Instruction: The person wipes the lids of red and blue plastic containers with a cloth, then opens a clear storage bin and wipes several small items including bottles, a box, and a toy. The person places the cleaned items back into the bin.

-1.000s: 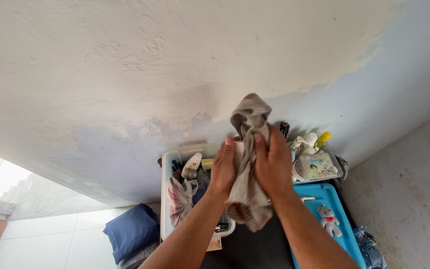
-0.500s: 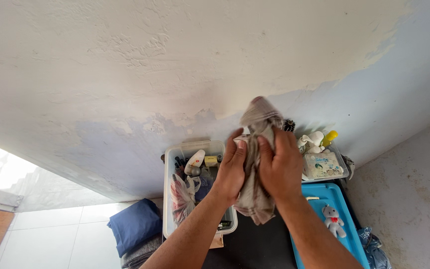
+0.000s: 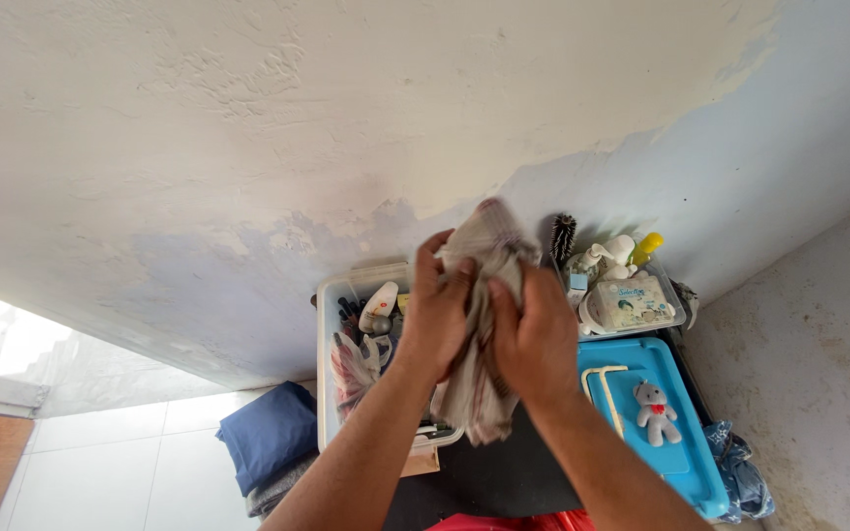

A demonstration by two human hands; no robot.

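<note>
Head view: left hand (image 3: 437, 317) and right hand (image 3: 533, 339) both close tightly around a crumpled grey cloth (image 3: 479, 295), gripping it side by side at mid-length, raised in front of the wall (image 3: 248, 147) above a clear bin (image 3: 332, 324) of odds and ends. The cloth's long axis runs near vertical: one bunched end pokes up above the fingers, the loose end hangs below the palms. Both hands sit equally close; a blue tray (image 3: 681, 462) with a small toy bear (image 3: 653, 408) lies lower right.

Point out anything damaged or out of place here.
The wall is patchy, its paint peeled over a wide area. A blue cloth lies crumpled on the tiled floor. Both hands hold a rumpled grey cloth.
</note>
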